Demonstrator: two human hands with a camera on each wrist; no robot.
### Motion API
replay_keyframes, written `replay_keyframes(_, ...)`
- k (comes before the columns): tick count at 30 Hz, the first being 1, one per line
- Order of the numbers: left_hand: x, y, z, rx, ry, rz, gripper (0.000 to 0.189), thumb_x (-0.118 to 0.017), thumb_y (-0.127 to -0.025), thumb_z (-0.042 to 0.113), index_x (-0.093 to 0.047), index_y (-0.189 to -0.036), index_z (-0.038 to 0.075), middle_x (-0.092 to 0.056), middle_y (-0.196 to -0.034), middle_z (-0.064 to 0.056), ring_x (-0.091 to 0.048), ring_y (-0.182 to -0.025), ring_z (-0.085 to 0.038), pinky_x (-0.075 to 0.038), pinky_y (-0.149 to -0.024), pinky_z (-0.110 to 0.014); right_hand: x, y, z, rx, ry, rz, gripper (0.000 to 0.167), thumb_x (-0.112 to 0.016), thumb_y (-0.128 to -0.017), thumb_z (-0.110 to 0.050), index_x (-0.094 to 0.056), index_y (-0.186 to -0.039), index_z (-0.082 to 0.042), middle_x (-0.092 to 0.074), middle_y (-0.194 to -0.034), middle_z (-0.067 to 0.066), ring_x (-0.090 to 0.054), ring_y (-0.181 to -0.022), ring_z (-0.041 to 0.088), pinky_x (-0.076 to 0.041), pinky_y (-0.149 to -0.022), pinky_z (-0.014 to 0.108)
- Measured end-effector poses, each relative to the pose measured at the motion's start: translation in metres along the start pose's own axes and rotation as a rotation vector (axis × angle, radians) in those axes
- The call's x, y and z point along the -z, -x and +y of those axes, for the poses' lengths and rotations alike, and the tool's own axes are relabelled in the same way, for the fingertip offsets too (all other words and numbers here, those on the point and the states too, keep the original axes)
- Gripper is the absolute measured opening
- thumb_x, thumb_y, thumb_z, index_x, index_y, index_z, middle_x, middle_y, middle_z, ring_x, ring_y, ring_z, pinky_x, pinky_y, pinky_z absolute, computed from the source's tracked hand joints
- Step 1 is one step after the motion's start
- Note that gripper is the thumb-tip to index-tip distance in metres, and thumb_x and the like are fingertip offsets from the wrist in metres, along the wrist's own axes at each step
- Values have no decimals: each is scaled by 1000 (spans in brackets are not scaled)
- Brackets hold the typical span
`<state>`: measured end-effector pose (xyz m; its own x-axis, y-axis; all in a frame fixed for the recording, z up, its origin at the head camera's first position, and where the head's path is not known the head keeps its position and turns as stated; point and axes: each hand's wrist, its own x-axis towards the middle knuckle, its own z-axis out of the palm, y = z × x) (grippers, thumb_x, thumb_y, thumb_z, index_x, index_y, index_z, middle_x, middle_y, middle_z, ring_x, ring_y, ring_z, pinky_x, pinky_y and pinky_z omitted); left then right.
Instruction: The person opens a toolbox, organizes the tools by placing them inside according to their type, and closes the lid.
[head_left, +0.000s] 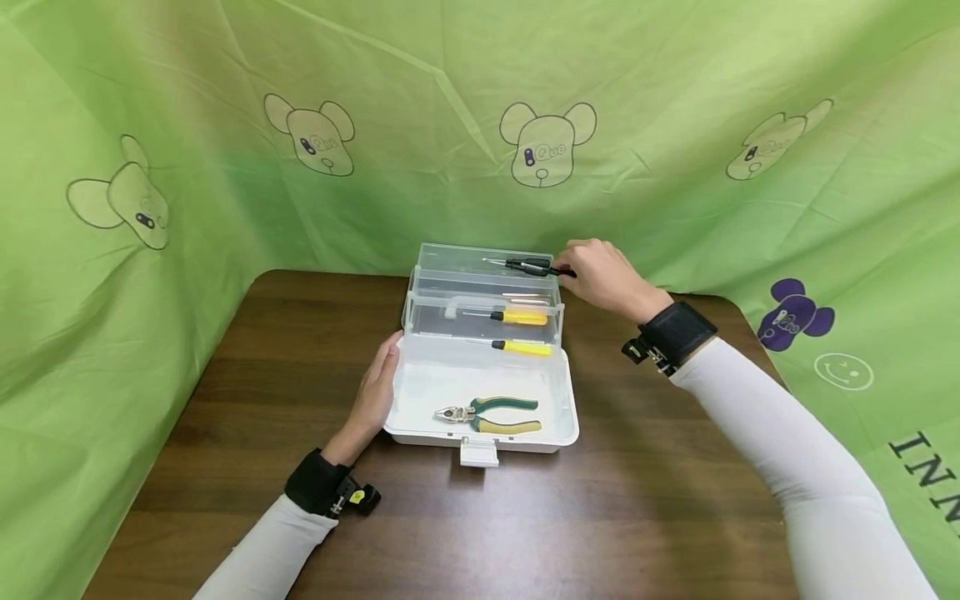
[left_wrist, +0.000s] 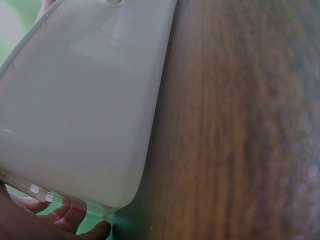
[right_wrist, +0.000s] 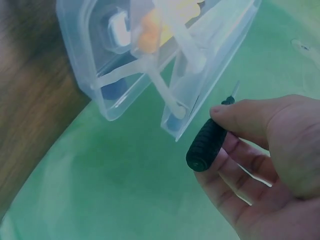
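My right hand [head_left: 603, 275] pinches a screwdriver [right_wrist: 207, 142] by its black ribbed handle between thumb and fingers, at the right end of the top clear tray [head_left: 465, 258]. Its thin shaft points away from the wrist in the right wrist view. Another black ribbed handle [head_left: 528, 266] overlaps that tray in the head view. Against the left wall of the white toolbox [head_left: 427, 371] lies my left hand [head_left: 377, 387], fingers stretched along its side. Combination pliers [head_left: 506, 426] with green and yellow grips lie in the toolbox's base.
Two yellow-handled screwdrivers, an upper one [head_left: 523, 317] and a lower one [head_left: 525, 347], lie in the stepped clear trays. Thin metal pieces [head_left: 525, 297] sit behind them. A latch [head_left: 478, 452] juts from the front. Behind the wooden table [head_left: 637, 500] hangs a green cloth [head_left: 420, 167].
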<state>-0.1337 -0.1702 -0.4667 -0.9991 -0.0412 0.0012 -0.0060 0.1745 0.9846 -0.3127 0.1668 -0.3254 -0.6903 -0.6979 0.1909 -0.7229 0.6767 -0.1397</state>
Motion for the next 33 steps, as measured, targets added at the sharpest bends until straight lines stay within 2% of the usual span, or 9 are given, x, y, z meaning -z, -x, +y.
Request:
replay_keyframes(7, 1, 0, 0, 3, -11, 7, 56, -23, -119, 33, -28, -166, 3, -28, -172, -19, -22, -160, -36, -18, -129, -56, 0, -22, -8, 23, -23, -65, 20, -76, -96, -2, -80, -115, 0, -75, -110, 18, -72, -103, 35, -60, -86, 51)
replay_keyframes(17, 0, -1, -1, -8, 3, 4, 55, -23, -119, 32, -29, -166, 4, -30, -171, -19, -24, -159, -36, -19, -129, -56, -8, -42, -7, 43, -57, -119, 21, -78, -95, -2, -80, -116, 1, -76, -110, 17, -72, -107, 36, -59, -93, 52)
replay_keyframes(24, 0, -1, -1, -5, 0, 6, 55, -23, -119, 32, -30, -166, 3, -30, -171, -19, -24, -159, -36, -19, -129, -56, -12, -50, -4, 78, -102, -146, 21, -80, -94, -2, -80, -115, 1, -78, -109, 17, -74, -106, 34, -60, -94, 50)
replay_keyframes(33, 0, 0, 0, 4, -3, 5, 56, -23, -119, 33, -29, -166, 4, -29, -172, -19, -23, -159, -35, -18, -129, -55, -16, -51, -2, 88, -137, -144, 21, -80, -94, -3, -80, -114, 2, -78, -108, 16, -74, -102, 33, -61, -91, 49)
